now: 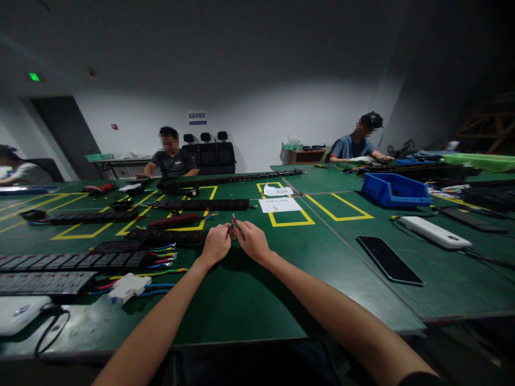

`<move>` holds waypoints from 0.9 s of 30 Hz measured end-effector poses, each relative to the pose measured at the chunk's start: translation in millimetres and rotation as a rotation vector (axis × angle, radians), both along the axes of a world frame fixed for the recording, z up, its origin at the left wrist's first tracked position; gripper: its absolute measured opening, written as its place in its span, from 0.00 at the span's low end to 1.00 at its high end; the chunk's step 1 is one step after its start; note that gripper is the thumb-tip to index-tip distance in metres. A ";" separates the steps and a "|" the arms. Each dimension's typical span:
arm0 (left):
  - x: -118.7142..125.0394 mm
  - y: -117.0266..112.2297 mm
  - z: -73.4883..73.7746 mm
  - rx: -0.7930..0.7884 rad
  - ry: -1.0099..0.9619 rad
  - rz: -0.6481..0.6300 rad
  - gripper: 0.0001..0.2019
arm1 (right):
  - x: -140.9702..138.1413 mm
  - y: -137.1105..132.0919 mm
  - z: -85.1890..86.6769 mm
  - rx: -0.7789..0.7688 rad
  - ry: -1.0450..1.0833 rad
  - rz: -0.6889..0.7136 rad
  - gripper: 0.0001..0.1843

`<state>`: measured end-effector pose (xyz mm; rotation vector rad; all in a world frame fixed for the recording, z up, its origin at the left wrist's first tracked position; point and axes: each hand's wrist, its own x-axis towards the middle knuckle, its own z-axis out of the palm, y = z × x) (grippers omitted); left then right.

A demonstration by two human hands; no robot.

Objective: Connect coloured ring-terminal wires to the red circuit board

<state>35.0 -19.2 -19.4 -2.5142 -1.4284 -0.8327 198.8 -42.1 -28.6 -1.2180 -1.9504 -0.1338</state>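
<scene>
My left hand [217, 244] and my right hand [252, 240] meet over the green table, fingers pinched around a few thin coloured wires [234, 219]. The wires stick up between my fingertips, with a red one showing and a pale tip on top. A black power strip [183, 237] lies just left of my left hand; its end is hidden behind that hand. Beyond it is a dark red strip [173, 220] with loose wire ends. Nearer me lie a longer black socket strip [76, 261], a grey socket strip [44, 282] and a white breaker-like block [127, 287] with blue wires.
To the right are a phone [389, 260], a white power bank [434, 232] and a blue bin [394, 190]. Paper sheets [279, 205] lie ahead among yellow tape outlines. Another white power bank [22, 313] sits at the near left. Several people sit around the tables.
</scene>
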 end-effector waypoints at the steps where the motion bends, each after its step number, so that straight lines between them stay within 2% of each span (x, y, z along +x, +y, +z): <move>1: -0.1 0.3 -0.2 0.000 -0.005 0.001 0.11 | 0.4 0.2 0.2 -0.001 -0.005 0.000 0.18; 19: -0.8 -1.2 3.1 -0.043 -0.068 -0.001 0.11 | 1.6 -2.2 4.0 -0.004 -0.085 0.011 0.17; 27: -1.5 -3.0 5.9 -0.042 -0.071 -0.030 0.15 | -0.7 -3.7 1.5 0.018 -0.116 0.011 0.18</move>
